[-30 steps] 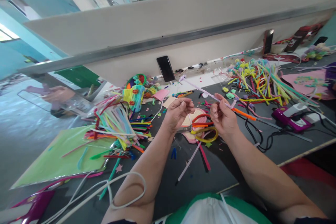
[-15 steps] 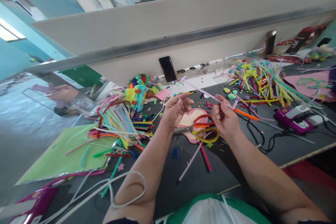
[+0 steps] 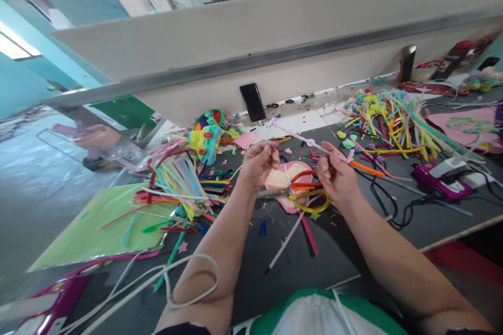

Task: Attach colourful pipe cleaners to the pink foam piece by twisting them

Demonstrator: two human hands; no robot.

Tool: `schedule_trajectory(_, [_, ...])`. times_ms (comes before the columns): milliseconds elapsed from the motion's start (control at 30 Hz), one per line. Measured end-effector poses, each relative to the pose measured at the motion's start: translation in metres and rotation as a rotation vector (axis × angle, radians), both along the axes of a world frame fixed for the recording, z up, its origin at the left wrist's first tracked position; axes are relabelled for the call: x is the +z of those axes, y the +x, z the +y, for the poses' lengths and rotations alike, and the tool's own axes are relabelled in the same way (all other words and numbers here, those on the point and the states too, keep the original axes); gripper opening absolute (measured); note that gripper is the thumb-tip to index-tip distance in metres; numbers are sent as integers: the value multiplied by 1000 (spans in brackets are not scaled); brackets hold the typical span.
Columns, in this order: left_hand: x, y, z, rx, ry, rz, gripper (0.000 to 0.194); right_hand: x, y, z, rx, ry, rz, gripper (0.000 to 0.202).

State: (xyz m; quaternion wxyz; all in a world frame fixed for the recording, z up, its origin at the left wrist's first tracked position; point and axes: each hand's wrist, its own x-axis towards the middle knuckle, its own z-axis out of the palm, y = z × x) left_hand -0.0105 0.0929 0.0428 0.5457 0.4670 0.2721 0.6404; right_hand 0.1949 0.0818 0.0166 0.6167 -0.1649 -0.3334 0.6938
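Note:
My right hand (image 3: 338,172) pinches a lilac fuzzy stem (image 3: 291,133), which slants up and left over the table. An orange stem (image 3: 366,168) sticks out on the right side of that hand. My left hand (image 3: 259,162) is closed, thumb against fingers, left of the lilac stem; whatever it may hold is too small to make out. Below and between the hands, scissors with yellow handles (image 3: 314,203) lie on a pink and cream padded piece (image 3: 281,179). Red and orange stems lie across the scissors.
A phone (image 3: 252,102) leans on the white partition. Bundled pastel stems (image 3: 178,183) lie left, a colourful stem pile (image 3: 396,120) right. A purple power strip (image 3: 444,180) with cables sits right. A white cable (image 3: 214,272) crosses my left forearm.
The fingers of my left hand have drawn together, and the hand has shifted slightly left. My right hand still holds the lilac stem in nearly the same place.

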Motion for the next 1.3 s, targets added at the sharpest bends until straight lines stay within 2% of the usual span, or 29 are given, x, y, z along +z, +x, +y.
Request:
schedule_trajectory(167, [-7,-4,5,-35,-16,-65,29,0,0,-1,11,22,16,26])
schedule_trajectory(267, [-14,1,8,-49,-78,-111,31,0,-2,-3,44,28,39,25])
schedule_trajectory(433, [-19,20,0,-190,-76,-65,37,-2,-10,-10,264,22,64,25])
schedule_trajectory(533, [-16,28,-7,-181,-43,-27,34,-2,-13,-13,415,-24,104,26])
schedule_trajectory(633, [-7,32,-11,-107,19,18,25,1,-13,-15,498,-84,183,31])
schedule_trajectory(733, [7,31,-12,95,40,4,21,5,-14,-17,538,-92,188,47])
schedule_trajectory(800, [21,24,-13,268,47,-27,21,6,-15,-20,591,-73,55,58])
schedule_trajectory(867, [34,14,-14,374,59,-1,22,5,-16,-24,624,-34,-187,58])
schedule_trajectory(933, [46,2,-16,418,36,78,23,1,-16,-26,503,60,-449,42])
schedule_trajectory(1000, [53,-7,-18,437,-11,137,25,-2,-14,-26,177,170,-606,27])
schedule_trajectory(1067, [57,-11,-20,446,-61,173,27,-5,-12,-22,-200,278,-710,23])
schedule_trajectory(1133, [57,-11,-21,439,-105,207,29,-7,-13,-17,-394,404,-823,34])
schedule_trajectory(1200, [56,-7,-21,420,-133,225,30,-11,-17,-13,-374,495,-909,47])
schedule_trajectory(1300, [54,0,-22,390,-160,200,31,-17,-27,-14,-190,441,-952,40])
